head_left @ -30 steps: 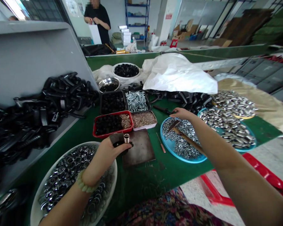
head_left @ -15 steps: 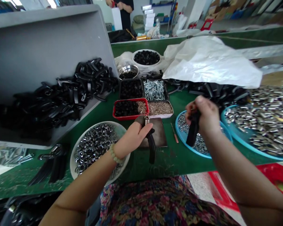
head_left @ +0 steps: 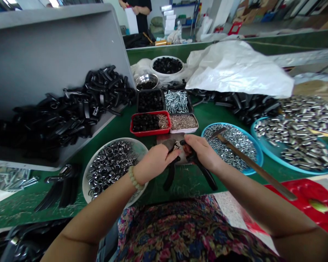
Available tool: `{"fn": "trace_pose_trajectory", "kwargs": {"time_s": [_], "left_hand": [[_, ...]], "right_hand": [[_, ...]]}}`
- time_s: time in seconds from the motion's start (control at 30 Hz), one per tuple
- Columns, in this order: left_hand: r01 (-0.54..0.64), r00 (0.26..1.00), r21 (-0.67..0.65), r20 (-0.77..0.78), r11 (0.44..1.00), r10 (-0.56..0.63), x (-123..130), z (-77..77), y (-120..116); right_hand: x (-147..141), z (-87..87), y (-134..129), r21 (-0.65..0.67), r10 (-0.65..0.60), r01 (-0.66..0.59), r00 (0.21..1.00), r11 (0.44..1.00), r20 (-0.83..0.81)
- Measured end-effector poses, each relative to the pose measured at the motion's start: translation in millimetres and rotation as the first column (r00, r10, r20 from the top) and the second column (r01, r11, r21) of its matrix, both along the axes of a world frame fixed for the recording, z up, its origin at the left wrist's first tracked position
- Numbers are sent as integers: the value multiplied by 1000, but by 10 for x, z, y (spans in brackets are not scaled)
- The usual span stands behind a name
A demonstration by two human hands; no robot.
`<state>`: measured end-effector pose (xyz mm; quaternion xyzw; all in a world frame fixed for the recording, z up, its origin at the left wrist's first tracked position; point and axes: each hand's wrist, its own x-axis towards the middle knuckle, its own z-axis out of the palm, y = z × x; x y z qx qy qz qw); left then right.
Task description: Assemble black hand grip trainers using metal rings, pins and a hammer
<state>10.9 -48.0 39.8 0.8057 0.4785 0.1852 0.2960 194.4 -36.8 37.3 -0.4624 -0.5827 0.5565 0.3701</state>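
Note:
My left hand (head_left: 154, 160) is closed around a black curved handle (head_left: 169, 177) with a metal coil spring (head_left: 176, 145) at its upper end. Close beside it, my right hand (head_left: 203, 152) grips a second black handle (head_left: 208, 177), its long end slanting down to the right. The upper ends of both parts nearly meet; whether they touch I cannot tell. Under them lies a flat metal plate (head_left: 164, 138), partly covered by my hands. Left of my left wrist stands a white bowl (head_left: 85, 182) of shiny metal rings.
A hammer (head_left: 255, 165) lies across the blue basin (head_left: 259, 154) of small nuts. Behind my hands are a red tray (head_left: 150, 133), a tray of screws (head_left: 177, 102) and rivets. A grey crate (head_left: 71, 43) holds black handles. Across the bench stands another person (head_left: 143, 14).
My right hand has moved left from above the blue basin, bringing its black handle next to the one in my left hand. The hammer over the basin now shows.

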Motion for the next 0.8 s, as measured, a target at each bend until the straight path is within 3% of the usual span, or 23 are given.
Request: {"fn": "trace_pose_trajectory", "kwargs": {"time_s": [0.1, 0.2, 0.4, 0.53, 0.67, 0.8], "left_hand": [[40, 983, 37, -180, 998, -33, -15, -47, 2], [111, 954, 44, -285, 993, -94, -6, -48, 10], [12, 981, 103, -194, 995, 9, 51, 34, 29], [-40, 979, 84, -194, 996, 56, 57, -87, -2], [-95, 966, 91, -233, 991, 114, 54, -218, -43], [-84, 964, 76, -244, 994, 100, -57, -140, -14]], "right_hand": [[20, 41, 14, 96, 114, -135, 973, 986, 199], [-24, 88, -10, 112, 173, -220, 928, 969, 330], [-188, 23, -83, 233, -133, 96, 980, 968, 149], [-254, -118, -79, 213, -134, 110, 986, 971, 103], [-376, -265, -145, 276, -219, 189, 973, 942, 79], [-427, -396, -97, 270, -230, 232, 972, 935, -40]]}}
